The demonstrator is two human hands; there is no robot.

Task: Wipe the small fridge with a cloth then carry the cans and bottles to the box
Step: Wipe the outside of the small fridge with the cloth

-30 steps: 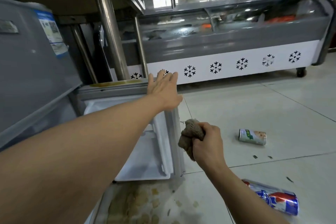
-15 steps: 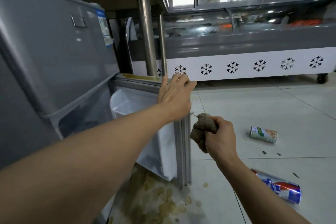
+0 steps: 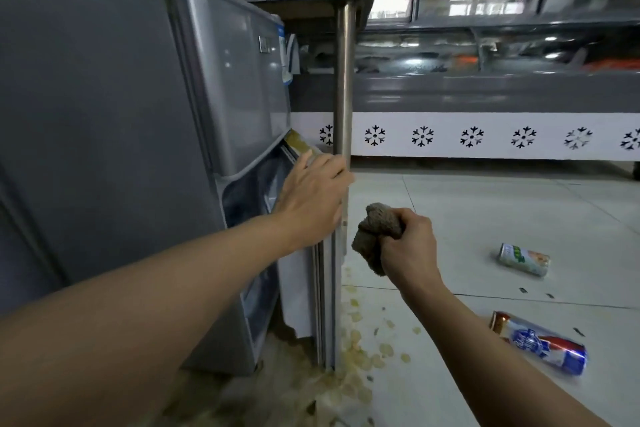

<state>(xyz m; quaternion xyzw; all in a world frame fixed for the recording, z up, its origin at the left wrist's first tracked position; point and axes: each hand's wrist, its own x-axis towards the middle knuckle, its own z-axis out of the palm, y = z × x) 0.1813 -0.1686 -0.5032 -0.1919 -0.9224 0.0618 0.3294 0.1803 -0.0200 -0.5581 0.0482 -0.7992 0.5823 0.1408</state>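
Reaching from nearest the viewer, the person's left hand (image 3: 313, 198) lies with fingers straight against the top outer edge of the small fridge (image 3: 114, 135)'s lower door (image 3: 327, 288), which stands upright and ajar. Just right of that door the right hand (image 3: 408, 246), clearly the nearer one to the floor litter, grips a balled brown cloth (image 3: 375, 236). Farther right of the fridge, two cans lie on their sides: a blue can (image 3: 540, 343), then a green can (image 3: 524, 259); no box shows.
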